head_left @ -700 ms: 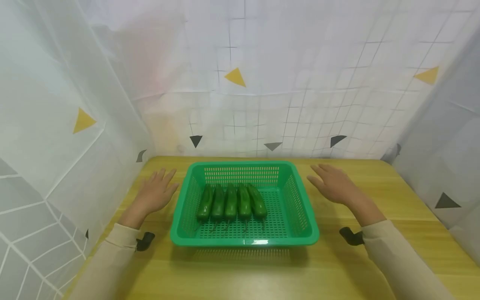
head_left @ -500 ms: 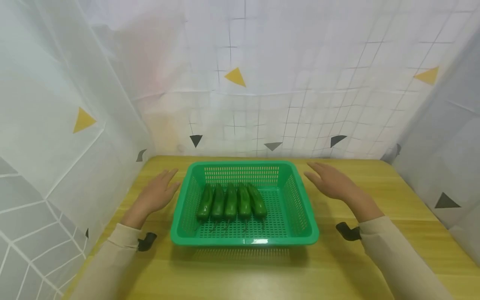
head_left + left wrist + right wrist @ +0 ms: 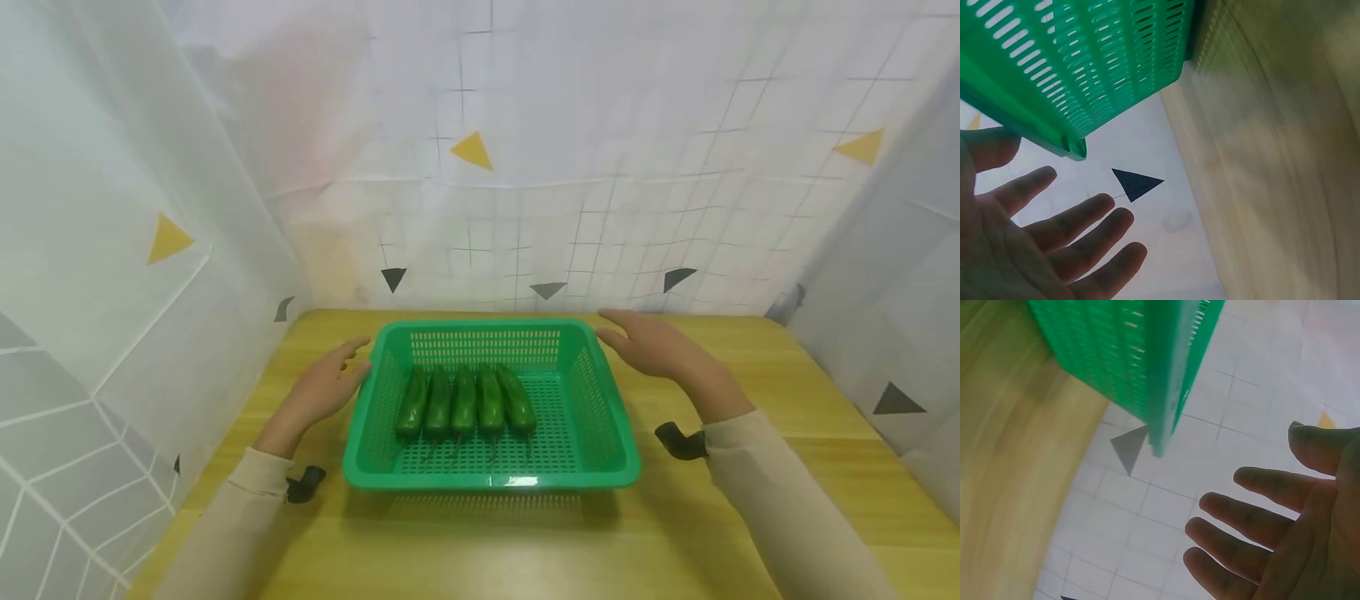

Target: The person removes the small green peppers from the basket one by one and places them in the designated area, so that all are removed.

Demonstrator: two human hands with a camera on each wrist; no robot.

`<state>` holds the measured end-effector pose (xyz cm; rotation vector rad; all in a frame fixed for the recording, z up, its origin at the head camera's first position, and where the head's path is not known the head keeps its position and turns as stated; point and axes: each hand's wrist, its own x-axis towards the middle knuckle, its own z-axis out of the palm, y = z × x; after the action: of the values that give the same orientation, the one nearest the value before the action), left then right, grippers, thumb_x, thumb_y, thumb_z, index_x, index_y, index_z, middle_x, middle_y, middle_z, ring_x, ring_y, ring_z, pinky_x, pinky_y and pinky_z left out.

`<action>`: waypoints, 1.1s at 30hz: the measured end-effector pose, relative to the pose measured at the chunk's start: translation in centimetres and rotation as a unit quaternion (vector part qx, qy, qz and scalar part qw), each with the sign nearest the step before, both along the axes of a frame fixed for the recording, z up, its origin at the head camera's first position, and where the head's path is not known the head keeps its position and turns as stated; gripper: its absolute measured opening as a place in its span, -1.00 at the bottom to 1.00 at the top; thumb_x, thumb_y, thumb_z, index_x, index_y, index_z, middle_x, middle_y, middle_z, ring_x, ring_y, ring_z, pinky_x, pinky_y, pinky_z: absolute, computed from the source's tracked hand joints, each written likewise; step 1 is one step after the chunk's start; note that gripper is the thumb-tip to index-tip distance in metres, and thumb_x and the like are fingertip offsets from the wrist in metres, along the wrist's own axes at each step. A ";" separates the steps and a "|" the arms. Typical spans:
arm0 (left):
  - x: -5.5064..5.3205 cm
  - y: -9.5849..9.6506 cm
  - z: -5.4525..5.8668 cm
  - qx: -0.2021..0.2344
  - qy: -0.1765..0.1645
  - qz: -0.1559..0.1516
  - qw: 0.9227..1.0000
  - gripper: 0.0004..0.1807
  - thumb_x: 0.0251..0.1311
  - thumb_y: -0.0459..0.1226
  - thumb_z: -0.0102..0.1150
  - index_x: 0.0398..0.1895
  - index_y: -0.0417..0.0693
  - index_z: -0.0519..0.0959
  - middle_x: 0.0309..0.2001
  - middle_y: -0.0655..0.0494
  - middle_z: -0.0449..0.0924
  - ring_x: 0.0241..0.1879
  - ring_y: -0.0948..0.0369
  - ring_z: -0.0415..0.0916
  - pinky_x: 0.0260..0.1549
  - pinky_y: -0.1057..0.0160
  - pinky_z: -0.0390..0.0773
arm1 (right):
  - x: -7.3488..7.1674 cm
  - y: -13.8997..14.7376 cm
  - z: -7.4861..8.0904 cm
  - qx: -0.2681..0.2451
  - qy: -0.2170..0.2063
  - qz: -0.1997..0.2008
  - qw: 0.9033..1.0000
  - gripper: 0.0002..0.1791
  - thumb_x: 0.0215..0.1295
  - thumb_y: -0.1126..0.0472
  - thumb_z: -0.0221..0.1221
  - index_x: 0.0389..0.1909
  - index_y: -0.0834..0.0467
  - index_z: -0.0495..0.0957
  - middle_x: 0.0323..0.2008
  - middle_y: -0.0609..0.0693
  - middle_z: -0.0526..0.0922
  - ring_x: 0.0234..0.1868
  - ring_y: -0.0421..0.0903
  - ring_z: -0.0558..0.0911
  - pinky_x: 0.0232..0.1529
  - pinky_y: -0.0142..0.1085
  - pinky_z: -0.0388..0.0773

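A green plastic basket [image 3: 491,481] with slotted walls stands on the wooden table. Several dark green peppers [image 3: 463,404] lie side by side in its left and middle part, stems toward the person. My left hand [image 3: 322,390] is at the basket's left rim, fingers extended; in the left wrist view its thumb overlaps the rim [image 3: 1041,140]. My right hand [image 3: 660,350] hovers by the far right corner, fingers spread and holding nothing. The right wrist view shows a gap between its fingertips [image 3: 1210,503] and the basket wall [image 3: 1110,350].
The wooden table [image 3: 480,554] extends in front of the basket and to both sides. White patterned sheeting [image 3: 600,208] hangs behind the table and along the left and right. Black camera mounts [image 3: 306,483] show at both wrists.
Both hands have moved inward toward the basket, the left one rightward to the rim and the right one leftward and slightly farther away. The basket and peppers have stayed in place.
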<state>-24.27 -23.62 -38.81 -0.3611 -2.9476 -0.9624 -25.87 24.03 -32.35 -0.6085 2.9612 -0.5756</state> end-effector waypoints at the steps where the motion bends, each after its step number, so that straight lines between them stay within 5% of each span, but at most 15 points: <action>1: -0.1 0.0 -0.1 0.001 0.003 -0.002 1.000 -0.38 0.57 -0.06 -0.10 0.57 -0.12 0.18 0.38 -0.39 0.31 0.31 -0.33 0.32 0.13 -0.40 0.37 | 0.0 0.0 0.1 -0.001 0.002 0.002 1.000 -0.36 0.65 -0.01 -0.14 0.48 0.40 0.21 0.41 0.41 0.29 0.41 0.41 0.25 0.36 0.27 0.17; 10: -0.3 0.3 -0.7 0.037 -0.010 -0.027 0.999 -0.48 0.58 -0.13 -0.10 0.51 -0.09 0.30 0.34 -0.35 0.38 0.28 -0.31 0.37 0.11 -0.35 0.43 | 0.2 -0.7 1.9 -0.006 -0.013 -0.002 1.000 -0.31 0.64 -0.09 -0.19 0.52 0.33 0.16 0.43 0.38 0.27 0.42 0.40 0.24 0.36 0.29 0.16; 19: -0.4 0.3 -1.2 0.089 -0.041 -0.032 0.995 -0.48 0.60 -0.13 -0.16 0.53 -0.08 0.22 0.35 -0.41 0.35 0.29 -0.32 0.36 0.15 -0.35 0.40 | 0.2 -2.5 2.8 -0.016 -0.012 -0.002 1.000 -0.35 0.63 -0.05 -0.14 0.52 0.30 0.19 0.44 0.35 0.28 0.43 0.36 0.26 0.38 0.26 0.16; 24: -0.2 0.2 -1.3 0.136 -0.076 -0.036 0.987 -0.45 0.61 -0.15 -0.21 0.57 -0.06 0.11 0.30 -0.40 0.39 0.23 -0.25 0.44 0.10 -0.26 0.47 | 0.1 -3.5 3.3 -0.031 -0.013 0.003 0.999 -0.35 0.62 -0.03 -0.12 0.53 0.29 0.17 0.46 0.34 0.25 0.46 0.34 0.20 0.41 0.24 0.12; 33: -0.5 0.4 -1.3 0.223 -0.132 -0.035 0.965 -0.42 0.59 -0.18 -0.22 0.58 -0.07 0.02 0.01 -0.29 0.55 -0.21 0.02 0.62 -0.23 0.00 0.67 | -0.6 -4.9 3.1 -0.049 -0.030 0.009 0.998 -0.34 0.60 -0.01 -0.07 0.54 0.27 0.16 0.46 0.30 0.26 0.45 0.31 0.24 0.39 0.23 0.17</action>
<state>-24.78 -23.22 -40.11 -0.3415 -2.8212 -1.7579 -26.52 19.13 -29.22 -0.6149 2.8829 -0.7279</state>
